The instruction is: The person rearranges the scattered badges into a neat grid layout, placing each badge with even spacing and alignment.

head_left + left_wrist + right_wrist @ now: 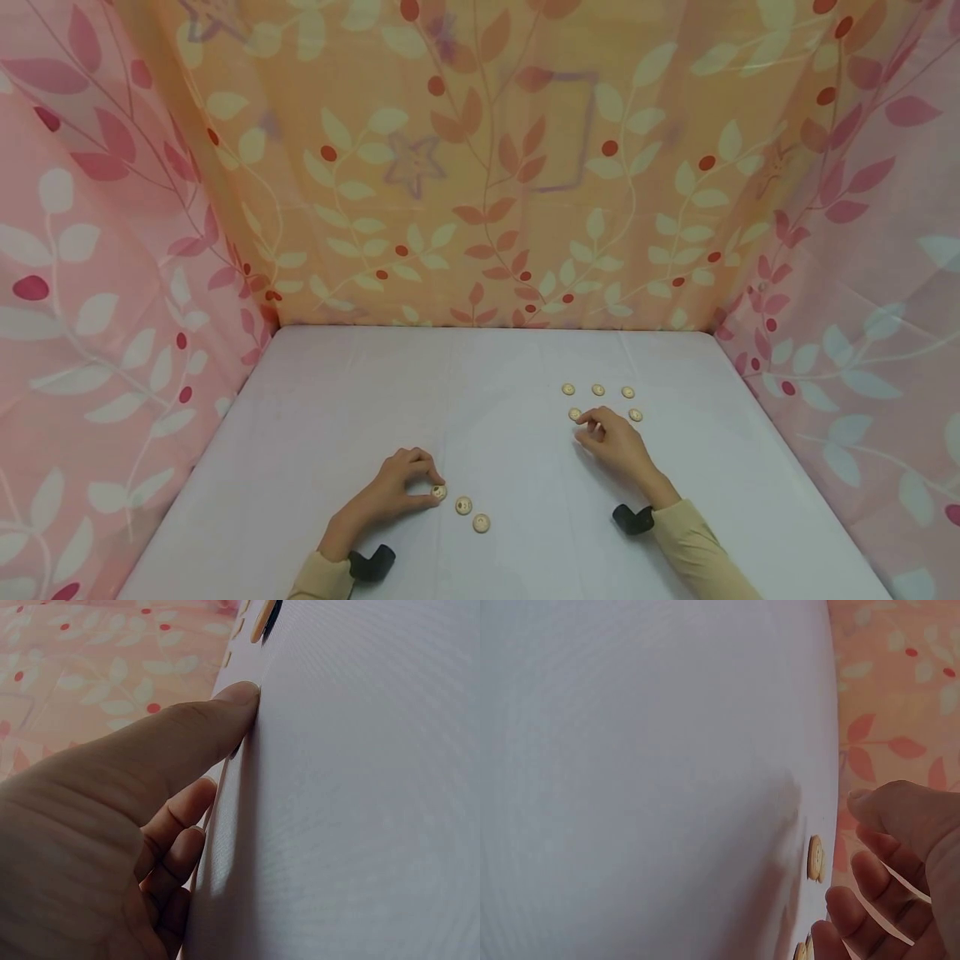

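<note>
At the front left of the table, my left hand (pixel 401 482) pinches a small round wooden disc (pixel 438 492) between thumb and index finger, low on the cloth. The left wrist view shows the thumb (pixel 180 735) touching the surface and hiding most of that disc. Two more discs, one nearer (pixel 482 523) and a middle disc (pixel 463 506), slant away to its right. My right hand (pixel 617 442) hovers at the right, thumb and index finger apart, with the index tip by a pale disc (pixel 574 414). Nothing is held there.
Behind the right hand lies a row of three discs, with a middle disc (pixel 597 389); another disc (pixel 636 415) lies beside the knuckles. A white cloth (pixel 360 392) covers the table. Patterned curtains (pixel 480 167) enclose the back and both sides. Each wrist wears a black camera mount (pixel 633 519).
</note>
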The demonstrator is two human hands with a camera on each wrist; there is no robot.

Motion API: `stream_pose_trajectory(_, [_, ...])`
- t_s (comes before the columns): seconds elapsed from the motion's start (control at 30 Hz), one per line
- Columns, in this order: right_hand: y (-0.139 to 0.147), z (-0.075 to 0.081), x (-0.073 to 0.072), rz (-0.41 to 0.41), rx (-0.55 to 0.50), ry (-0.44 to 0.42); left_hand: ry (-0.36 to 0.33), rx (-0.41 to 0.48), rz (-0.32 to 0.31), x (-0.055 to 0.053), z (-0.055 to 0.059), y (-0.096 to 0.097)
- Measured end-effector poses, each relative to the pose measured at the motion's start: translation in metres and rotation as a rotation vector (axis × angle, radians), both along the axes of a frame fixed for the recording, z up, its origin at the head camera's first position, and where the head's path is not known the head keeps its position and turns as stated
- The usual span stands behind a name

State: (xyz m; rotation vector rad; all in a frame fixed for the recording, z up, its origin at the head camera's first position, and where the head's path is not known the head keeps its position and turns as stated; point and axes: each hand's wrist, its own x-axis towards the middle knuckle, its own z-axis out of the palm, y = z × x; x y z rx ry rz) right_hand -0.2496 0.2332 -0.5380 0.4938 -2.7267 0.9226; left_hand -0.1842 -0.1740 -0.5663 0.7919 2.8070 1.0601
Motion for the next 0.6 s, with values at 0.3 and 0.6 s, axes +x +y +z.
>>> stream_pose_trajectory(0.3, [-0.021,0.002,0.007,0.052,0.005,-0.023,-0.001,0.007,-0.003,0.0,-0.002,-0.001])
stream_pose_trajectory(0.6, [-0.041,0.0,0.014,0.114,0.028,-0.019,0.002,0.001,-0.005,0.0,-0.001,0.0])
